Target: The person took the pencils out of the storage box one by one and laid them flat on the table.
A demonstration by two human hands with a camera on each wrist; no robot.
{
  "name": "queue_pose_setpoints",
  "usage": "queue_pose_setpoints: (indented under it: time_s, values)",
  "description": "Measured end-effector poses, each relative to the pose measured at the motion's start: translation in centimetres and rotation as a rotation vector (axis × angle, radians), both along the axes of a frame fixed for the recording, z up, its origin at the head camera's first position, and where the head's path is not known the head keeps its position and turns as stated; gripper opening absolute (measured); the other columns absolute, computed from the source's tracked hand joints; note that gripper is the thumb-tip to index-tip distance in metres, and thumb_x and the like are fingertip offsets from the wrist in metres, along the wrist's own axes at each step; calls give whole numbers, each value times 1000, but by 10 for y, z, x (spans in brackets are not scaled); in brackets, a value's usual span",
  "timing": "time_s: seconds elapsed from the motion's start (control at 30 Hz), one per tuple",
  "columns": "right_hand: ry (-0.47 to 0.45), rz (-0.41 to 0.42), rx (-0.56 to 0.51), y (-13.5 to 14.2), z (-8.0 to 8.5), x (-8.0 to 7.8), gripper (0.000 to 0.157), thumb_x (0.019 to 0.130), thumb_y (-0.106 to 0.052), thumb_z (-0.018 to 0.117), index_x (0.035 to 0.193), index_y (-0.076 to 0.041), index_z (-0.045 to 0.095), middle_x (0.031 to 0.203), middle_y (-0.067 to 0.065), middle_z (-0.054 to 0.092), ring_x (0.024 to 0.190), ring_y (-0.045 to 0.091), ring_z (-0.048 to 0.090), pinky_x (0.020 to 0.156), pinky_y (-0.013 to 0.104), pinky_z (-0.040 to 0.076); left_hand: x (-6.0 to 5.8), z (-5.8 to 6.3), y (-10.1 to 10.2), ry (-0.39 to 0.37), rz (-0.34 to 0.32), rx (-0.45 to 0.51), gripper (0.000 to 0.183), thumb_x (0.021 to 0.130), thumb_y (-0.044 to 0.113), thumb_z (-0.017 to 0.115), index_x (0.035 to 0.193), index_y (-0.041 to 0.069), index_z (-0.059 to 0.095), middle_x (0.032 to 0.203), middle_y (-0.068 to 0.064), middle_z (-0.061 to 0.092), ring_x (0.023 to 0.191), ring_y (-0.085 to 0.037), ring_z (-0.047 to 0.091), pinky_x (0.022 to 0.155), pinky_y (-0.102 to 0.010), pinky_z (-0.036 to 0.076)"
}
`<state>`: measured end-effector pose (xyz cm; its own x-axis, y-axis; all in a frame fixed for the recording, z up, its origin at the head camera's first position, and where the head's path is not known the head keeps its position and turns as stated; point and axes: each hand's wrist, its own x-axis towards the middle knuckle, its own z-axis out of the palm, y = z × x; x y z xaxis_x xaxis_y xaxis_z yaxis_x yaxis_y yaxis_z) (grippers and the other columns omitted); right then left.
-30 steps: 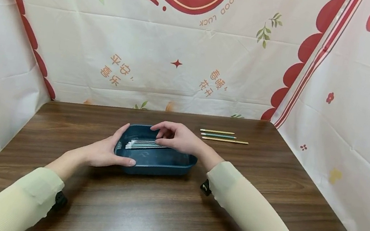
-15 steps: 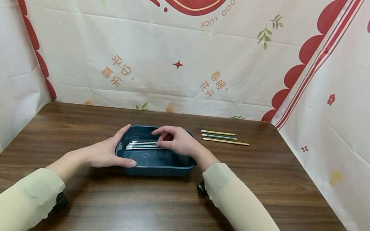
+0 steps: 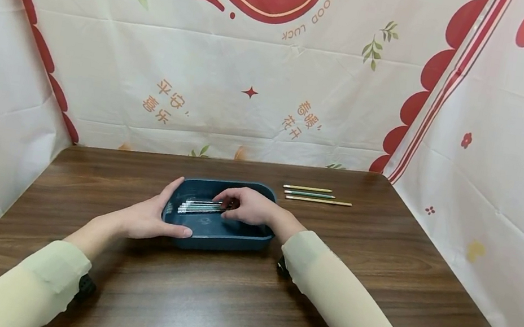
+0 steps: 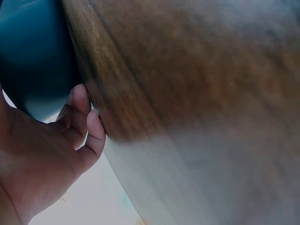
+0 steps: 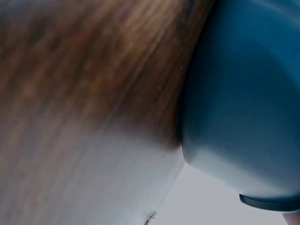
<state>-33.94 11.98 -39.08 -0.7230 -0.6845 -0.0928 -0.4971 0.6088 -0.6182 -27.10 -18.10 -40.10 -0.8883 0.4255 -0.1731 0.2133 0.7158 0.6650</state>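
A dark blue plastic tray [image 3: 209, 235] stands on the table, with several white-ended pencils [image 3: 196, 206] lying side by side in it. At its left end my left hand [image 3: 145, 216] grips the tray, thumb over the front rim and fingers behind the far left side. The left wrist view shows two bent fingers [image 4: 82, 101] by the tray's wall. My right hand [image 3: 250, 206] reaches inside from the right, its bent fingers and thumb at the pencils' right ends, which they hide. Whether they pinch a pencil I cannot tell.
Two yellow pencils and a green pencil [image 3: 308, 195] lie in parallel behind and to the right of the tray. A printed white cloth [image 3: 222, 60] stands behind the brown wooden table [image 3: 190, 289] and along both sides.
My right hand has sunk lower into the tray, its index finger coming down to the pencils. The left hand, the tray and the pencils on the table stay put.
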Motion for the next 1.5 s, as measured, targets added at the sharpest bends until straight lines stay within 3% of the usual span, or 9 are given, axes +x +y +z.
queue_pose_setpoints:
  time_s: [0.4, 0.63, 0.8, 1.03, 1.2, 1.5]
  values:
    - [-21, 4, 22, 1, 0, 2, 33, 106, -15, 73, 139, -19, 74, 122, 0, 74, 108, 14, 66, 101, 36, 55, -1, -2, 1, 1, -7, 1, 133, 90, 73, 78, 176, 27, -12, 180, -29, 16, 162, -53, 30, 128, -74, 29]
    - [49, 38, 122, -1, 2, 3, 35, 106, -17, 73, 140, -22, 76, 128, 1, 70, 108, 14, 61, 102, 36, 53, -1, -1, 0, 2, -5, 4, 133, 90, 72, 78, 176, 26, -11, 180, -29, 16, 161, -53, 31, 127, -73, 29]
    - [107, 94, 174, -1, -1, 2, 34, 106, -17, 74, 138, -26, 79, 115, 0, 67, 102, 12, 56, 94, 31, 50, 0, -1, 0, 4, -3, 7, 133, 90, 72, 79, 176, 25, -11, 180, -29, 17, 160, -52, 33, 127, -72, 31]
    - [129, 147, 186, -1, -4, 0, 29, 108, -17, 72, 133, -29, 82, 111, -5, 72, 96, 8, 57, 88, 27, 50, 1, -1, 0, -2, 0, 15, 132, 90, 71, 79, 176, 25, -11, 180, -28, 17, 158, -51, 36, 126, -72, 33]
    - [127, 145, 192, -1, -4, 1, 29, 109, -18, 70, 133, -29, 81, 112, -6, 72, 96, 9, 57, 89, 28, 50, 1, -2, 0, -5, -4, 21, 131, 91, 70, 78, 176, 26, -11, 180, -28, 17, 159, -51, 35, 126, -73, 32]
    - [101, 114, 148, -2, -2, 3, 20, 106, -16, 74, 120, -25, 86, 113, -4, 72, 97, 10, 60, 90, 28, 53, 1, 0, 1, 2, 0, 11, 132, 90, 71, 79, 176, 26, -11, 179, -29, 19, 158, -51, 35, 126, -72, 32]
